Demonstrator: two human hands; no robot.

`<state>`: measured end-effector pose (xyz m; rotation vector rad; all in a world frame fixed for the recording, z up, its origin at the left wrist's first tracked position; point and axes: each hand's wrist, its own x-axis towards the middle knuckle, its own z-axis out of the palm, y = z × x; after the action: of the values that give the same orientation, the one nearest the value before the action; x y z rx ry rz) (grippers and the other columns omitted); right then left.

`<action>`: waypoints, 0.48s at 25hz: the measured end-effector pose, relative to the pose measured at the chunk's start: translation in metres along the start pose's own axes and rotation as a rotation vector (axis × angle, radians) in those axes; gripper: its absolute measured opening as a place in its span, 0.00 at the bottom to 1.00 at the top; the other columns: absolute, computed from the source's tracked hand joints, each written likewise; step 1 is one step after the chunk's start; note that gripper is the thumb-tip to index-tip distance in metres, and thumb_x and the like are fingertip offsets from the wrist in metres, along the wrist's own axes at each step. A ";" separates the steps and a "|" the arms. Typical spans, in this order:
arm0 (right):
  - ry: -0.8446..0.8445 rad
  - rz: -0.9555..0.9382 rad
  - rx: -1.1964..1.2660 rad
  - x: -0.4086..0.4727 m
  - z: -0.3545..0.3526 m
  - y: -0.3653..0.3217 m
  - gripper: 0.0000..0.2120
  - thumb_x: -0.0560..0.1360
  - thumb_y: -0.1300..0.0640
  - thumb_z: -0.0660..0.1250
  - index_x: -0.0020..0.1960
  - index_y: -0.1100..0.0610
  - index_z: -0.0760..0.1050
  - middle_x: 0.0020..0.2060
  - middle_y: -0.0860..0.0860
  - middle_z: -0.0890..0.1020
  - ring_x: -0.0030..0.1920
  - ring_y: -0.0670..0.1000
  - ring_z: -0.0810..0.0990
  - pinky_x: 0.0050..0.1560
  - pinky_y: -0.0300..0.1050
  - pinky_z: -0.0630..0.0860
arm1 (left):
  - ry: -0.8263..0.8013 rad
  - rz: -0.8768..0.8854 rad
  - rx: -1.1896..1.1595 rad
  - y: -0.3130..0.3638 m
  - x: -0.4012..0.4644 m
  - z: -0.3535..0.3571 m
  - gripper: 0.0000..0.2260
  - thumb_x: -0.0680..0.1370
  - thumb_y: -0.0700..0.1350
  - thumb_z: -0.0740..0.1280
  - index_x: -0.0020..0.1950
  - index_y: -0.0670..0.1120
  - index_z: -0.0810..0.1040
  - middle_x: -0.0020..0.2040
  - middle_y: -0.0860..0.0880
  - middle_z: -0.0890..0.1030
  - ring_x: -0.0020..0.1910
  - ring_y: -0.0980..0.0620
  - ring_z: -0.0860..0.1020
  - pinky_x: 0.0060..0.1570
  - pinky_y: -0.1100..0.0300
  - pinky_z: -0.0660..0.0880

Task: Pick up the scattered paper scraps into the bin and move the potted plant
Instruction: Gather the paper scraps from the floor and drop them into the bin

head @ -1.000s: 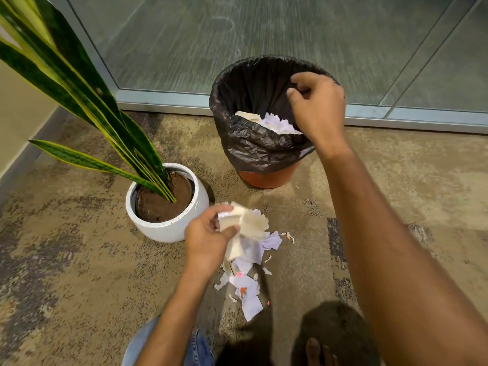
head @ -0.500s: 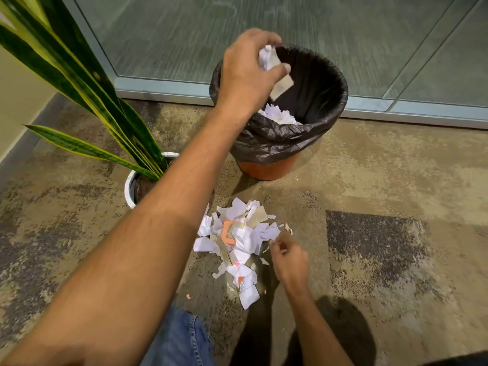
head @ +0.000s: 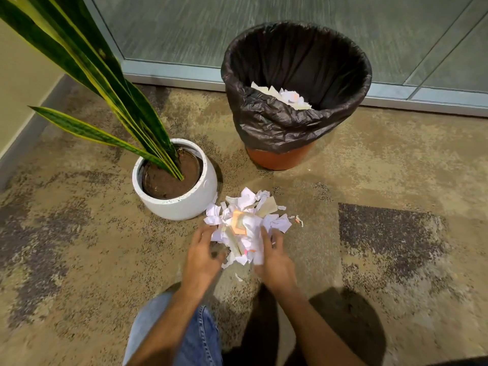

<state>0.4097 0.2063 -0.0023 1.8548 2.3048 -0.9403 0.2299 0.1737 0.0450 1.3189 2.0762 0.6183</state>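
Left of centre I see the potted plant point(head: 175, 180) standing untouched. At lower centre my left hand point(head: 202, 253) and right hand point(head: 274, 257) curl around the paper scraps point(head: 248, 223), squeezing them together, I judge, for one lift to the bin point(head: 295, 85) at upper right.

bin point(head: 280, 133) mouth open, pot point(head: 182, 204) just left of scraps point(head: 248, 220)
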 end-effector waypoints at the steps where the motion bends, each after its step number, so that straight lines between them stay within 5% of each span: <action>1: 0.045 -0.007 0.002 0.009 -0.005 0.000 0.48 0.72 0.54 0.73 0.79 0.45 0.42 0.77 0.57 0.49 0.63 0.58 0.76 0.52 0.51 0.81 | -0.022 0.003 0.057 -0.007 0.007 0.002 0.31 0.72 0.42 0.74 0.72 0.48 0.66 0.73 0.49 0.63 0.59 0.60 0.74 0.63 0.65 0.65; 3: 0.073 -0.004 -0.017 0.029 -0.017 -0.005 0.50 0.70 0.53 0.76 0.78 0.43 0.44 0.78 0.57 0.46 0.67 0.59 0.73 0.53 0.54 0.80 | -0.090 0.017 0.169 -0.011 0.024 0.007 0.39 0.70 0.42 0.75 0.76 0.49 0.58 0.77 0.47 0.55 0.72 0.46 0.64 0.69 0.55 0.65; 7: -0.069 -0.102 -0.119 0.062 -0.031 -0.027 0.47 0.72 0.54 0.74 0.77 0.38 0.45 0.78 0.56 0.46 0.65 0.62 0.72 0.56 0.56 0.77 | -0.260 0.044 0.311 0.000 0.051 0.022 0.45 0.68 0.46 0.76 0.77 0.56 0.52 0.77 0.47 0.53 0.73 0.40 0.59 0.66 0.45 0.67; 10: -0.145 -0.148 -0.180 0.065 -0.027 -0.042 0.35 0.76 0.56 0.67 0.77 0.42 0.55 0.72 0.56 0.61 0.59 0.61 0.77 0.53 0.54 0.78 | -0.235 0.018 0.264 0.001 0.053 0.032 0.37 0.68 0.40 0.75 0.73 0.54 0.64 0.68 0.46 0.67 0.64 0.44 0.71 0.58 0.54 0.72; 12: -0.103 -0.148 -0.140 0.059 -0.024 -0.044 0.25 0.75 0.57 0.67 0.70 0.48 0.67 0.63 0.54 0.70 0.54 0.59 0.80 0.50 0.52 0.78 | -0.177 -0.013 0.137 -0.003 0.047 0.030 0.25 0.69 0.36 0.73 0.64 0.50 0.75 0.59 0.47 0.74 0.52 0.50 0.77 0.48 0.70 0.73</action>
<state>0.3613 0.2642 0.0129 1.5647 2.4035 -0.8430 0.2333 0.2177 0.0111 1.3817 2.0094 0.3448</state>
